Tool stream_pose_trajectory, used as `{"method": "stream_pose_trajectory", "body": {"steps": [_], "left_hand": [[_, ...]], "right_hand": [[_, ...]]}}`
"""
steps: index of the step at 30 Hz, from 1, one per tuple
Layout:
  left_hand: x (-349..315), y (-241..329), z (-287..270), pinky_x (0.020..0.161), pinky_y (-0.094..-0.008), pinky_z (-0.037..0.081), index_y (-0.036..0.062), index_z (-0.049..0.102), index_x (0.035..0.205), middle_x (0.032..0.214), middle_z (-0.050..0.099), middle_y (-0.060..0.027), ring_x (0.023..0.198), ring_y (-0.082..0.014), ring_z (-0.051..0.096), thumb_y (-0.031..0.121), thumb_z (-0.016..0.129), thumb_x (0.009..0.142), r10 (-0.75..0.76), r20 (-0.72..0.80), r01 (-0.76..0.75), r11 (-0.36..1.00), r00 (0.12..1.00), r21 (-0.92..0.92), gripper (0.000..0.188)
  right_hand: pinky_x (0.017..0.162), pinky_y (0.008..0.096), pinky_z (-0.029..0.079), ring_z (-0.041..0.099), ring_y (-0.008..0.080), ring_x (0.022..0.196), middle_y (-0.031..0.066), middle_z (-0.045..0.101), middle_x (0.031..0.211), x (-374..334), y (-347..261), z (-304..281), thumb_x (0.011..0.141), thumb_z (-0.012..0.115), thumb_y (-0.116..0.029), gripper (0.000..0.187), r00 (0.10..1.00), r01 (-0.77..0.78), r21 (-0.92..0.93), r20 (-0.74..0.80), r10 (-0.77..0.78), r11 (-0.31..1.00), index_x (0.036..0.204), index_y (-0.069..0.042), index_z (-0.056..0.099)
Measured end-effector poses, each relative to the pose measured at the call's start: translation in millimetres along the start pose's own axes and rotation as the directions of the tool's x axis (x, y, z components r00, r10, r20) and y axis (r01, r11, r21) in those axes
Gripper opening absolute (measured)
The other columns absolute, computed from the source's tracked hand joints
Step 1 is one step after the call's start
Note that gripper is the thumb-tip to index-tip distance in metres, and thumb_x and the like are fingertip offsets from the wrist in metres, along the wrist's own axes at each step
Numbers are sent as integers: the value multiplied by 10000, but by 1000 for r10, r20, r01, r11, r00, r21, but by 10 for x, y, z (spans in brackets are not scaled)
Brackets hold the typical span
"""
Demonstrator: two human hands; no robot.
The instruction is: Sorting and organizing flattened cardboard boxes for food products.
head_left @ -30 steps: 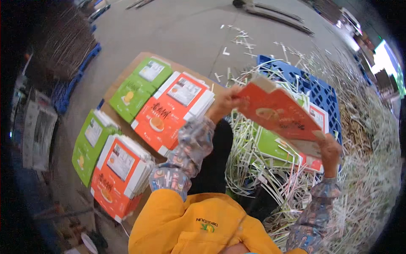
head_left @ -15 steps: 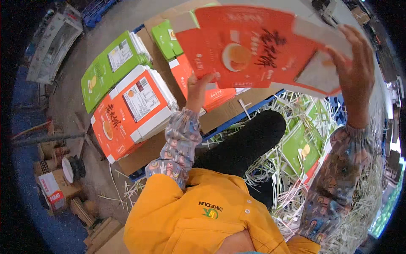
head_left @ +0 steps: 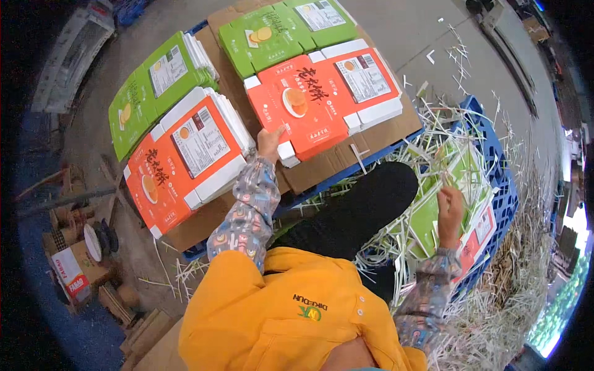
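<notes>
A flat red carton [head_left: 303, 99] with white flaps and a label panel lies on top of a stack on the cardboard. My left hand [head_left: 270, 143] is at its near left corner, thumb on top and fingers partly hidden at the edge. My right hand [head_left: 450, 213] is over the blue crate, fingers curled in a pinch where thin paper strips [head_left: 440, 164] show at the fingertips. Beneath those strips lie green printed sheets [head_left: 424, 213], with a red printed piece [head_left: 479, 238] beside my right wrist.
Further stacks of green cartons [head_left: 266, 37], green cartons [head_left: 154, 83] and red cartons [head_left: 185, 154] cover the cardboard sheet [head_left: 340, 157]. The blue plastic crate [head_left: 501, 179] is on the right. Shredded strips [head_left: 520, 260] litter the floor. A brown box [head_left: 80, 272] stands at left.
The red carton, held up in both hands before, now lies on the stack. My right hand has let go of it and moved down over the strips. My left hand has lowered with the carton's corner.
</notes>
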State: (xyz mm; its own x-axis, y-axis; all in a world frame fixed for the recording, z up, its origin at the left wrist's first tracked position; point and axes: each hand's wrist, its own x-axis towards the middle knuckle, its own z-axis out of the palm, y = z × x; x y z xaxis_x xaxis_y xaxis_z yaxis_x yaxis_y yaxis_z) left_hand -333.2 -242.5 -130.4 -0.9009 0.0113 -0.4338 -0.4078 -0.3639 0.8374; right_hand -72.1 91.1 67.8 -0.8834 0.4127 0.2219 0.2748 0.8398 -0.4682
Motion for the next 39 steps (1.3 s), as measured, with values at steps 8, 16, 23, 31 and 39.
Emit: {"method": "stream_pose_trajectory", "body": {"steps": [8,16,23,31,39], "left_hand": [[28,-184,38,716,-306,446,-49,447,1010,909,555,-120,789,-200,553,79,678,622,87,-198,-36,969,976,244,469],[-123,-299,13,827,-402,373,33,405,1121,1045,398,-210,958,-344,437,141,676,578,420,-275,-38,602,865,798,616],[-133,-247,-48,821,-481,332,55,395,1130,1025,405,-251,971,-396,407,250,711,562,473,-255,61,388,844,920,678],[-306,-276,36,909,-477,263,29,286,1226,1168,326,-240,1056,-391,305,211,704,585,590,48,-223,227,806,948,787],[-678,15,638,758,-350,427,1,318,1201,1117,333,-217,885,-271,468,39,610,683,530,270,-497,349,804,795,596]], "right_hand": [[648,281,415,527,175,714,96,561,794,-1167,569,198,781,545,-118,143,869,-494,122,42,493,861,855,4,539],[667,273,410,519,167,714,96,554,763,-1772,574,394,791,534,-130,163,810,-584,209,81,581,785,841,25,537],[733,328,410,533,247,804,153,560,858,-2080,793,595,743,563,-163,247,793,-598,222,22,609,770,903,25,545],[877,432,319,379,299,1081,141,416,1159,-2130,1238,497,643,672,-288,604,676,-736,-287,-264,688,613,1136,-50,416],[922,571,212,219,307,1228,134,246,1313,-2345,2124,73,598,700,-312,859,486,-841,-454,-392,781,296,1286,-123,222]]}}
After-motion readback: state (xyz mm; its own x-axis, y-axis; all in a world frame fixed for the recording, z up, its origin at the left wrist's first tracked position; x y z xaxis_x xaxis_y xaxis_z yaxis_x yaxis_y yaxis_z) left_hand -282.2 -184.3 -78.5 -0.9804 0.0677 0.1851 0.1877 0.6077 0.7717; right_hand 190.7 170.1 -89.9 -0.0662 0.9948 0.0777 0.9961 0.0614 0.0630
